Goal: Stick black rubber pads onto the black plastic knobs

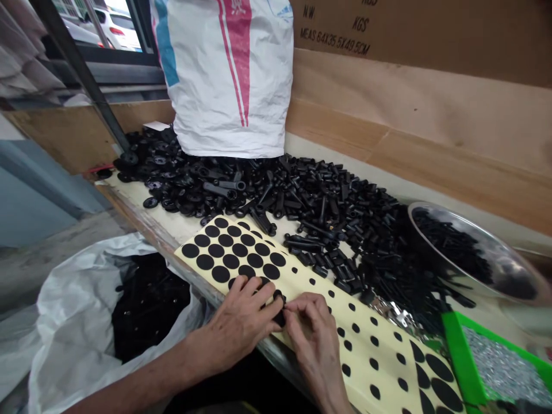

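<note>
Thumb and fingers of my left hand (pixel 248 310) are closed on a small black round part (pixel 279 317) at the table's front edge. My right hand (pixel 314 333) meets it from the right, with thumb and index finger pinched together against the part. Whether a thin piece sits in that pinch is hidden. Beneath and beside both hands lie pale yellow backing sheets. One sheet carries rows of large black round stickers (pixel 240 250); another sheet (pixel 361 352) has small black dots.
Heaped black plastic parts (pixel 310 195) cover the table's back. A white woven sack (pixel 224 80) stands behind them. At right are a metal bowl (pixel 517 267) of black pieces and a green tray (pixel 455 345) with small shiny pieces. Below left, a white bag (pixel 64 322) holds black parts.
</note>
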`<state>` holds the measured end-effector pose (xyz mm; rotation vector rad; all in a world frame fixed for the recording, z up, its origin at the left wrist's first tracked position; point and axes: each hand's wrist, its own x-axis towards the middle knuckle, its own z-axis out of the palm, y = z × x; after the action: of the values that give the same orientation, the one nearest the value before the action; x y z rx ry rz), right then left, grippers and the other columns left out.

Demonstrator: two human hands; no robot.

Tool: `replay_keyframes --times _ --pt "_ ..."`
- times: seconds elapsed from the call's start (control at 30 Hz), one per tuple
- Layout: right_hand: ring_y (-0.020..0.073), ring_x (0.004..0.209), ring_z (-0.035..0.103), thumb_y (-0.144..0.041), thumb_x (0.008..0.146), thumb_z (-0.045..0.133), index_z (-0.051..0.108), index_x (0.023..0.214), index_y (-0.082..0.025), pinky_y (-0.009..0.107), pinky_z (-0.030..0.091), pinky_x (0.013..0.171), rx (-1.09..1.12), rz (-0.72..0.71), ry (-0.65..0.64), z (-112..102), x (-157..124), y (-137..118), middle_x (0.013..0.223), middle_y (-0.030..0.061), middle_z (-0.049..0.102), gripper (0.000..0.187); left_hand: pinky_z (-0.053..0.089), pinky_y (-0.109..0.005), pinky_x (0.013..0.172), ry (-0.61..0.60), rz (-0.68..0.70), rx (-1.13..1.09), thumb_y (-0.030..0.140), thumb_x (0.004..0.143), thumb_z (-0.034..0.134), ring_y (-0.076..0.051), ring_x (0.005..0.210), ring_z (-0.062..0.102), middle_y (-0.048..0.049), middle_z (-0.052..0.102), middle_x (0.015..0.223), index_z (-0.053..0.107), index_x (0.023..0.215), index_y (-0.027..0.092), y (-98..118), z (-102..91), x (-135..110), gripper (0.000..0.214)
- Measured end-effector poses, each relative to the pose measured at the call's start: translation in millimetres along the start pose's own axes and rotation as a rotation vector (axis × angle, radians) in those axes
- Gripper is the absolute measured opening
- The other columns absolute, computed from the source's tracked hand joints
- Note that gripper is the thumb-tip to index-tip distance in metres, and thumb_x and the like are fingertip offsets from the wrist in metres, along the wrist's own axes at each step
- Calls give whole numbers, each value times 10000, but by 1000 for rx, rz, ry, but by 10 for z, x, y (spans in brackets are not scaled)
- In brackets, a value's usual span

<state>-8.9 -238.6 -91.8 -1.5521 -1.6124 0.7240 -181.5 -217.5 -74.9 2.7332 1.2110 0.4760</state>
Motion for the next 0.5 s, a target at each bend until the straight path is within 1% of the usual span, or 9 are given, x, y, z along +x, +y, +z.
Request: replay_keyframes --times 0.07,0.13,0.27,0.33,0.4,0.43,0.47,0.5 --pt "195 838 561 -286 848 536 614 799 -245 334 412 766 -5 -32 -13 -10 -8 -16 915 30 568 101 311 -451 894 -4 -9 -47 268 958 447 -282 1044 460 -94 592 1159 562 1082 166 8 -38 -12 198" --pt "201 867 557 -273 833 551 608 776 -243 337 408 790 40 -37 -40 -47 3 -60 910 29 566 86 310 -434 906 6 -47 -123 244 963 432 -265 1037 470 -86 618 1108 579 1024 161 3 -85 -16 179" --pt "206 946 546 -320 839 579 596 733 -235 329 397 855 243 78 -128 -185 49 -163 947 33 571 138 314 -393 853 58 -152 -287 208 947 454 -214 905 513 -44 669 914 620 960 183 -39 -148 50 169" --pt "193 909 552 -362 839 599 597 741 -230 305 416 826 347 125 -157 -239 54 -182 919 25 572 164 312 -372 844 77 -194 -413 205 914 509 -193 867 525 -13 680 868 649 884 212 -56 -170 119 143" --pt "183 918 558 -389 839 618 627 828 -233 282 438 814 444 174 -125 -255 36 -172 957 24 581 157 321 -355 849 89 -266 -577 215 873 560 -185 861 534 4 689 857 660 780 225 -50 -200 202 137" --pt "180 935 562 -398 838 628 641 895 -235 277 448 821 491 199 -81 -253 20 -159 1005 29 587 173 326 -350 861 91 -317 -662 224 854 577 -187 865 537 5 690 852 660 745 224 -37 -221 246 137" --pt "176 940 568 -406 833 641 643 988 -240 278 458 829 534 221 -22 -248 1 -143 1060 35 586 227 332 -346 870 95 -372 -744 235 837 591 -190 869 540 1 689 840 662 726 221 -20 -244 290 132" --pt "172 929 577 -413 827 652 621 1104 -250 284 468 831 573 240 40 -245 -17 -127 1111 41 579 322 342 -339 868 97 -424 -822 243 821 599 -194 871 542 -5 683 823 663 715 215 2 -269 333 128"
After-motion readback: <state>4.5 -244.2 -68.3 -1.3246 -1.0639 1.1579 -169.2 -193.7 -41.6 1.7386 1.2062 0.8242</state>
